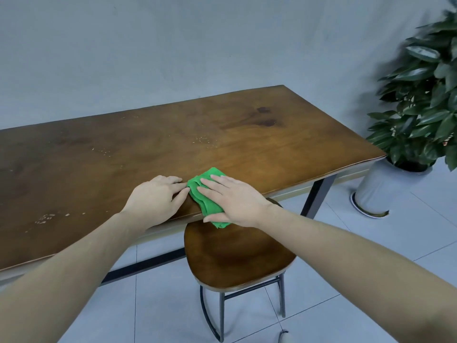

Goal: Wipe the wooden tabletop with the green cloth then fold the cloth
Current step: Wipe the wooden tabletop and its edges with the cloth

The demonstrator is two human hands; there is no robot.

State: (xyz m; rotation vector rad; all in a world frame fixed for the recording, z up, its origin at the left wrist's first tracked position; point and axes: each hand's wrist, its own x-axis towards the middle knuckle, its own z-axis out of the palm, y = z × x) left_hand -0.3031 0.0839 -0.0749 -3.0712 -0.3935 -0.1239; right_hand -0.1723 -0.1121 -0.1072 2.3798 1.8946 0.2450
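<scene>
head | right hand point(233, 200) flat, hiding much of green cloth point(206, 194)

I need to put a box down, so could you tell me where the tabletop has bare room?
The tabletop is bare right of the green cloth towards the plant, and along the wall side. Crumbs dot the left. The near edge is crowded by the left hand and right hand.

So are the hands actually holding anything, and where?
Nothing is gripped. The right hand presses flat on the folded green cloth at the table's near edge; the left hand's fingertips touch the cloth's left edge.
</scene>
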